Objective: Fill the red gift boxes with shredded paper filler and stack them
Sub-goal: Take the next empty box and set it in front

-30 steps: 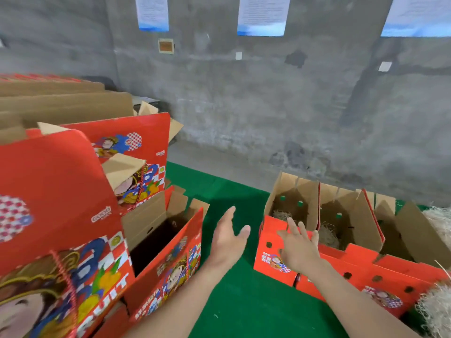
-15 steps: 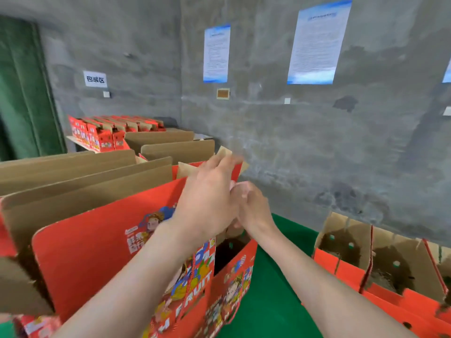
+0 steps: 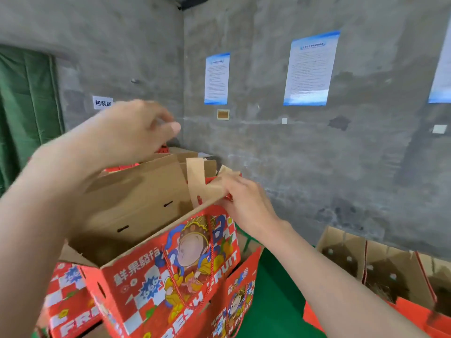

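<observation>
Concrete-walled room: right fingers (image 3: 228,189) pinch open red cartoon box's (image 3: 170,264) flap; blurred left fingers (image 3: 146,107) possibly empty.

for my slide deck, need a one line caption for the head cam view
Right hand grips the far top corner of an open red gift box; left hand hovers above it, blurred.

Packing room, concrete walls (image 3: 268,154), posted notices (image 3: 310,69), red gift boxes (image 3: 170,272)
</observation>
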